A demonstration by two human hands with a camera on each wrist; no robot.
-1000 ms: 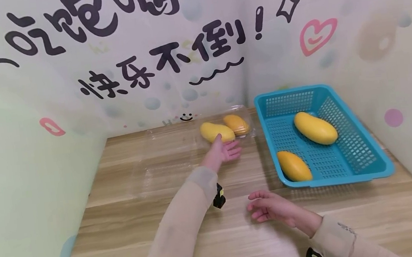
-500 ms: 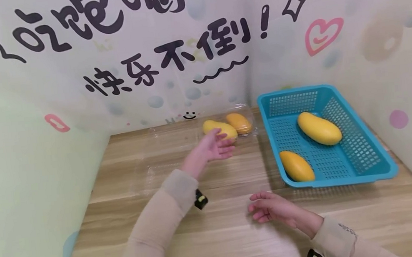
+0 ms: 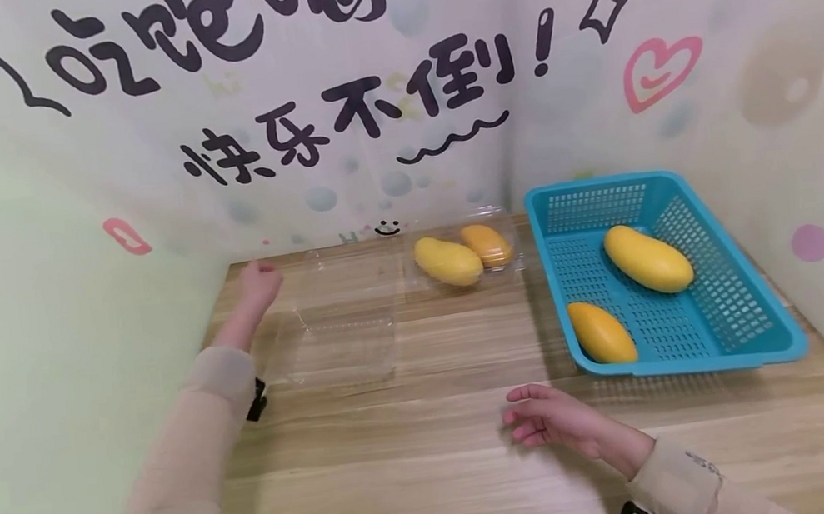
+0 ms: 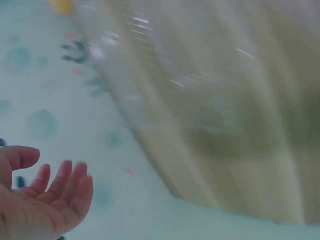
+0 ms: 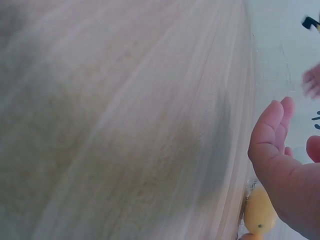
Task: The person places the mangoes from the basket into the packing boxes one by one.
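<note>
In the head view, a clear plastic clamshell box (image 3: 347, 352) lies opened out on the table. Two yellow mangoes, one in front (image 3: 448, 261) and one behind (image 3: 488, 245), rest side by side in its right half. My left hand (image 3: 261, 284) is raised beyond the box's left edge. Its fingers are loosely bent and hold nothing, as the left wrist view shows of this hand (image 4: 50, 200). Near the front of the table hovers my right hand (image 3: 561, 421), fingers relaxed. Nothing is in that hand (image 5: 287, 165) in the right wrist view either.
A blue perforated plastic basket (image 3: 675, 365) stands on the right with two more mangoes, one near its back (image 3: 648, 258) and one at its front left corner (image 3: 601, 333). Printed walls (image 3: 344, 189) enclose the wooden table (image 3: 403, 459) at the back and sides.
My left hand has moved left, away from the mangoes in the clear box to beyond the box's left edge. My right hand stays in place. The head view has shifted slightly.
</note>
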